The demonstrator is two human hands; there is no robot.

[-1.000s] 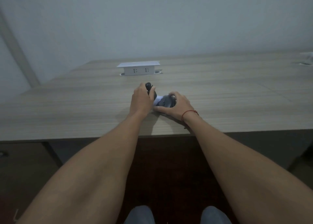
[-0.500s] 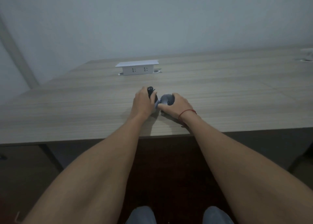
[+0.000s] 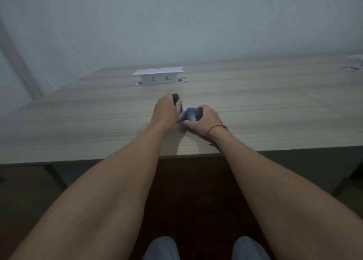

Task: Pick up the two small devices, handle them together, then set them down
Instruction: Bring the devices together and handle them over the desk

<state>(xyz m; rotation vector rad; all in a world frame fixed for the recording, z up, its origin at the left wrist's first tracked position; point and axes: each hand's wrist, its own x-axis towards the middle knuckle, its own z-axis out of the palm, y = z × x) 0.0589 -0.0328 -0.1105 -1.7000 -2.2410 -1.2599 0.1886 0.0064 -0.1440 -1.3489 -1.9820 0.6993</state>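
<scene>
Two small devices are held close together over the wooden table [image 3: 98, 126]. My left hand [image 3: 166, 110] is closed around a small black device [image 3: 175, 97], whose rounded top sticks out above the fingers. My right hand [image 3: 204, 120], with a red string on its wrist, grips a grey and white device [image 3: 189, 114] from the right side. The two devices sit side by side and seem to touch, low over the tabletop. The lower parts of both are hidden by my fingers.
A white pop-up socket box [image 3: 158, 76] stands on the table beyond my hands. A pale object [image 3: 356, 62] lies at the far right edge. The table's front edge [image 3: 78, 160] runs across below my forearms; my knees show at the bottom.
Both hands stayed together at the same spot on the table. The right hand turned the grey device a little, so more of its light side shows now.
</scene>
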